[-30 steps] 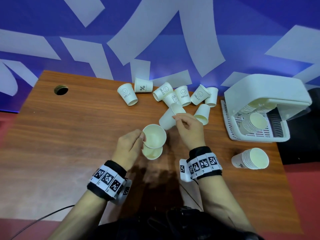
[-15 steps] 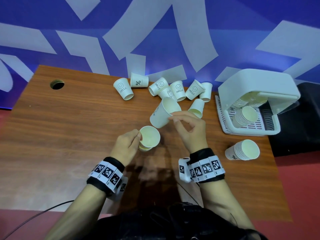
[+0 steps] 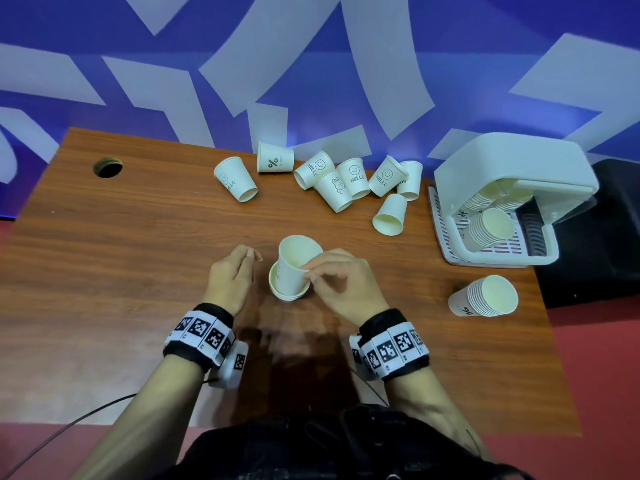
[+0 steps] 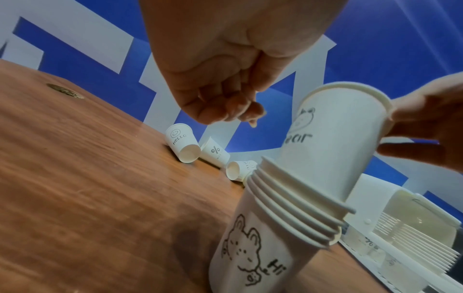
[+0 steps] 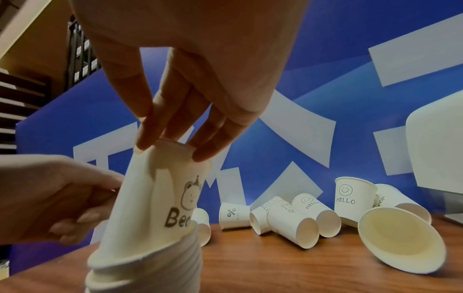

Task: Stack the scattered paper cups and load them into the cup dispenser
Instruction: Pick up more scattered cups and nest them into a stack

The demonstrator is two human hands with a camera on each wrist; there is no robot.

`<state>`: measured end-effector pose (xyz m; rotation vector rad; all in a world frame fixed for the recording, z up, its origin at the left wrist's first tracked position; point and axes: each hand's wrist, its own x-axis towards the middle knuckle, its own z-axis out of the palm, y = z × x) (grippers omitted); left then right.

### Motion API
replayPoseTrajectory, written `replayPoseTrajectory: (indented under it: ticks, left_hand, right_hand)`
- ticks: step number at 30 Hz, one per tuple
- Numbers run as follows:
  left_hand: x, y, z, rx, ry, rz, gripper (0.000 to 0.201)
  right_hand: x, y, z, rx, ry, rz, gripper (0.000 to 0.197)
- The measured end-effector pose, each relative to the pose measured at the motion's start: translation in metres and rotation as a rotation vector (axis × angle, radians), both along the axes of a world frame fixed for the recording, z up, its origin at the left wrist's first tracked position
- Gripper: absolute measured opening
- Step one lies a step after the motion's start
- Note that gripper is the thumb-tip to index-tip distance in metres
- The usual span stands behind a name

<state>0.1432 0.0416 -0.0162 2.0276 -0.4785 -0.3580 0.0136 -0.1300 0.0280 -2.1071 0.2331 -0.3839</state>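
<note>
Bear cup (image 3: pixel 294 263) now half into the stack (image 3: pixel 289 294), left hand (image 3: pixel 232 278) off.

Black wristbands (image 3: pixel 199 336) carry white square-coded tags (small white camera units beneath); forearms bare.

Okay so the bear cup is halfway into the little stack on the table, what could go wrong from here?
1. The bear cup sits tilted in the short stack, so it may jam or crease a rim if pressed down crooked.
2. Only the right hand pinches the cup's rim; the left hand is off the stack, so a push could tip it over.
3. A toppled stack could roll toward the scattered cups.
</note>
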Motion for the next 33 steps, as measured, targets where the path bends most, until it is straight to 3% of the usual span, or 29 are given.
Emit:
replayPoseTrajectory:
  ticks: [9,18,21,25,29,33]
  left_hand:
    - [0.033,-0.012,-0.011,0.027,0.051,0.032,0.026]
    - [0.094,-0.034,-0.017,0.056,0.072,0.153,0.027]
    - [0.119,-0.042,-0.025,0.061,0.093,0.269,0.027]
    - [0.166,-0.049,-0.040,0.062,0.204,0.397,0.047]
    - [0.199,-0.062,-0.038,0.047,0.347,0.484,0.045]
    - [0.212,-0.071,-0.040,0.124,0.392,0.456,0.033]
  right_hand:
    - [0.016,-0.019,-0.006,0.042,0.164,-0.020,0.017]
    - [0.040,-0.059,-0.028,0.016,0.308,-0.232,0.018]
    - [0.048,-0.075,-0.033,-0.011,0.329,-0.308,0.019]
    - [0.052,-0.095,-0.042,-0.012,0.365,-0.435,0.018]
    - [0.049,-0.109,-0.045,0.011,0.410,-0.494,0.017]
    - [0.042,-0.112,-0.051,0.012,0.421,-0.482,0.018]
